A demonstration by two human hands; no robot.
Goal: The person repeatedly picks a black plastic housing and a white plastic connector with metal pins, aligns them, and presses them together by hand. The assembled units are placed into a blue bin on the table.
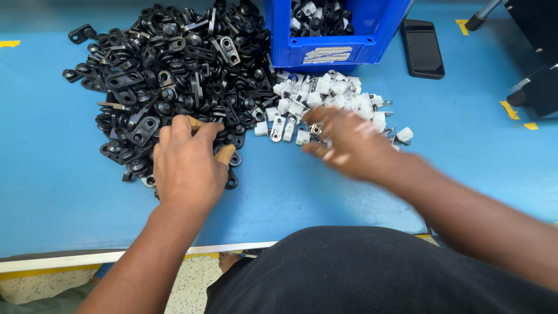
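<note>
A big heap of black plastic brackets (174,70) covers the left of the blue table (58,186). My left hand (186,166) rests on the heap's near edge, fingers curled into the black parts; what it grips is hidden. A smaller pile of white plastic pieces with metal pins (325,102) lies to the right of the heap. Blurred by motion, my right hand (349,142) sits on the near side of the white pile, fingertips touching the pieces. Whether it holds one I cannot tell.
A blue plastic bin (337,40) with black and white parts stands at the back, behind the white pile. A dark phone (422,47) lies flat to its right. Black equipment (537,64) stands at the far right. The table's near edge (145,253) runs along my lap.
</note>
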